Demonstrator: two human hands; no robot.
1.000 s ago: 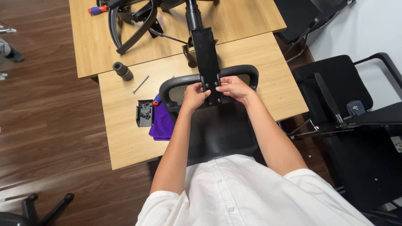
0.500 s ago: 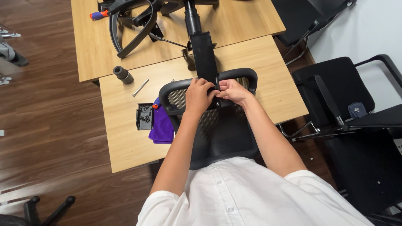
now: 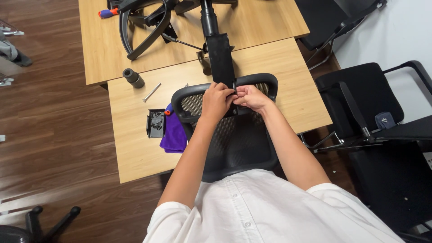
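Both hands have drawn closer together since a second ago, meeting at the top of the backrest [image 3: 234, 139] instead of sitting spread along its rim. The left hand [image 3: 216, 100] and right hand [image 3: 252, 96] now pinch at one small spot where the black bracket [image 3: 221, 56] meets the mesh backrest's upper edge. Fingers on both are curled tight around something tiny there; what it is, I cannot tell, since the fingers cover it.

The backrest lies flat on the near tabletop [image 3: 135, 157], its lower end against the person's shirt. The bracket runs away from it toward the chair base [image 3: 144, 27] on the far tabletop.

Work at this joint looks partly done: bracket and backrest are lined up, yet loose parts wait beside them. A small black tray of screws [image 3: 156, 123], a purple cloth [image 3: 174, 135], a bolt [image 3: 152, 92] and a black cylinder [image 3: 133, 77] lie left of the backrest, untouched. A screwdriver [image 3: 109, 12] rests far off.
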